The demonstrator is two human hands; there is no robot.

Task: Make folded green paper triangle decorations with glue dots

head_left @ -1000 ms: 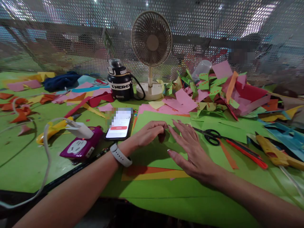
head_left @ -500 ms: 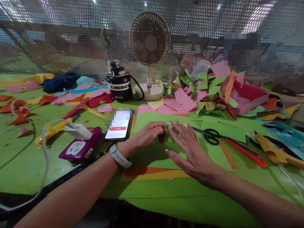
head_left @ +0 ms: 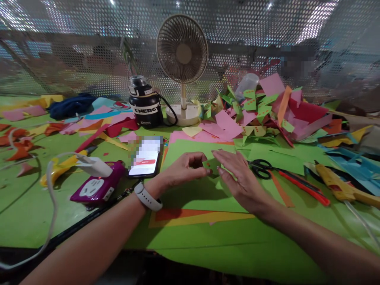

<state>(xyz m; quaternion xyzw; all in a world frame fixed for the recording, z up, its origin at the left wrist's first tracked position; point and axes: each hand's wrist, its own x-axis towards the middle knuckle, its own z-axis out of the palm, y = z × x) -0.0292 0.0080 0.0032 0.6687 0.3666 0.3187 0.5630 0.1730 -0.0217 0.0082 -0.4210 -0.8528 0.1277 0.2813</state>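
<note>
Green dotted paper (head_left: 211,164) is pinched in the left hand (head_left: 184,168), apparently for steadiness, above stacked sheets (head_left: 190,198); whether the right hand (head_left: 239,176) alongside grips it is unclear.

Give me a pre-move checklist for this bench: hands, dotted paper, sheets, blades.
1. Left hand has the dotted green paper: ok, pinched between thumb and fingers.
2. Right hand gripping it too: cannot tell; its fingertips are at the paper's edge.
3. Green sheet under the hands lying flat: ok.
4. Sheets squared up: not ok; orange sheet and yellow sheet stick out along the near edge.
5. Scissors well clear of the right hand: not ok; they lie right beside it.
6. Blade of the red cutter retracted: cannot tell, too small to make out.
</note>
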